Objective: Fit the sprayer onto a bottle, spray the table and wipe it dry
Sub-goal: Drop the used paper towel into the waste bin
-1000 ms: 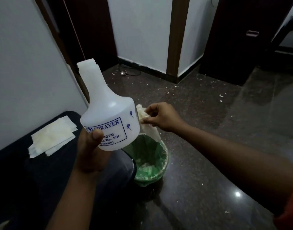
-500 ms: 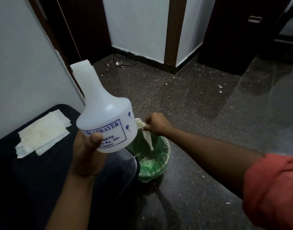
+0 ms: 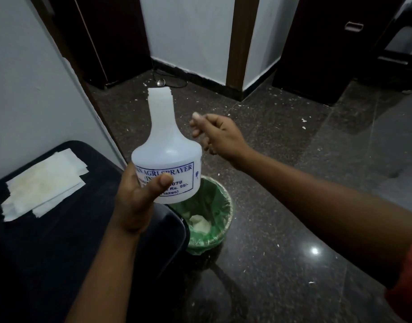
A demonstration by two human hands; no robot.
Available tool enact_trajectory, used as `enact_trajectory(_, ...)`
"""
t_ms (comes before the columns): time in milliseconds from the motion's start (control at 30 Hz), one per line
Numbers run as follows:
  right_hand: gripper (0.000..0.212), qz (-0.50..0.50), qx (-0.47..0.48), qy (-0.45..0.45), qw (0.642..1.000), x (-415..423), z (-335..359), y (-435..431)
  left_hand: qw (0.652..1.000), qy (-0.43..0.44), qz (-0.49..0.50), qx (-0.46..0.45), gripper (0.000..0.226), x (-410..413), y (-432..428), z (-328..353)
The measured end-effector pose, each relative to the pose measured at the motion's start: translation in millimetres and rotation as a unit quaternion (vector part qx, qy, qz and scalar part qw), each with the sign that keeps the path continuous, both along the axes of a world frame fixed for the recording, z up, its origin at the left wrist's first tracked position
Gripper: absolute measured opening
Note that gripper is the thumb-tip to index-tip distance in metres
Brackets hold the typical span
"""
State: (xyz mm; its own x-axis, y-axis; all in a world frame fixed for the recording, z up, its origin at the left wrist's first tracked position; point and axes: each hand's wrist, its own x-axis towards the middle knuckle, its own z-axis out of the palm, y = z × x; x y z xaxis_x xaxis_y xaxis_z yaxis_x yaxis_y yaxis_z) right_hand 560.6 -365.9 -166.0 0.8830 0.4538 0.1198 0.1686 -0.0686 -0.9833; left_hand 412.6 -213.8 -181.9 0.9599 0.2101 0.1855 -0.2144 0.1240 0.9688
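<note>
Bottle: white translucent plastic spray bottle (image 3: 165, 145) with blue printed label, no sprayer on its threaded neck, upright, held up over the near edge of the black table, above and left of the bin.
Left hand: your left hand (image 3: 136, 201) wraps the bottle's lower body, thumb pressed across the label, firm hold.
Right hand: your right hand (image 3: 220, 136) is up beside the bottle's shoulder, not touching it, fingers loosely curled, holding nothing.
Change: half a second ago that hand pinched a crumpled tissue over the bin; now it's empty and higher, and a crumpled whitish tissue wad (image 3: 199, 223) lies inside the bin. Bottle sits more centred in view.
Bin: small round bin with green plastic liner (image 3: 220, 220) on the floor, just beside the table's corner, partly hidden by bottle and table edge.
Tissues: flat stack of white paper tissues (image 3: 43, 183) on the table's far left, by the wall.
Table: black padded-looking top (image 3: 48, 252), rounded corner.
Room: dark speckled polished stone floor (image 3: 281, 217) strewn with white scraps, white walls, dark wooden doors.
</note>
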Motion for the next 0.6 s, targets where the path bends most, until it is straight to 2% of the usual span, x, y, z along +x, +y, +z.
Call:
enact_trajectory(67,0.042,0.048,0.052,0.010,0.997,-5.9,21.3,-0.4,1.000,0.018,-0.010,0.021,0.075,-1.5,1.9,-1.5)
enact_trajectory(133,0.047,0.083,0.070,0.007,0.994,-11.2,39.0,-0.3,0.999,0.029,-0.004,0.019,0.090,-1.2,1.9,-3.7)
enact_trajectory(200,0.039,0.096,0.061,-0.026,0.993,-16.7,52.0,1.0,0.999,0.037,-0.014,0.028,0.096,-1.4,2.4,-7.7)
enact_trajectory(333,0.019,0.115,0.045,-0.091,0.988,-24.9,62.7,2.2,0.997,0.043,-0.014,0.065,0.080,-1.9,0.9,-12.3)
enact_trajectory(400,0.016,0.119,0.017,-0.110,0.987,-26.8,63.4,1.0,0.997,0.039,-0.008,0.063,0.070,-1.8,1.9,-13.7)
enact_trajectory(467,0.022,0.125,-0.034,-0.132,0.983,-26.9,61.8,-0.9,0.996,0.044,0.002,0.077,0.068,-1.2,3.7,-15.7)
enact_trajectory(533,0.026,0.129,-0.076,-0.154,0.977,-22.6,57.8,-3.3,0.993,0.052,0.008,0.101,0.078,-1.2,5.4,-18.4)
enact_trajectory(600,0.029,0.126,-0.124,-0.172,0.969,-17.1,50.7,-5.6,0.987,0.069,0.022,0.140,0.098,-2.5,7.5,-21.4)
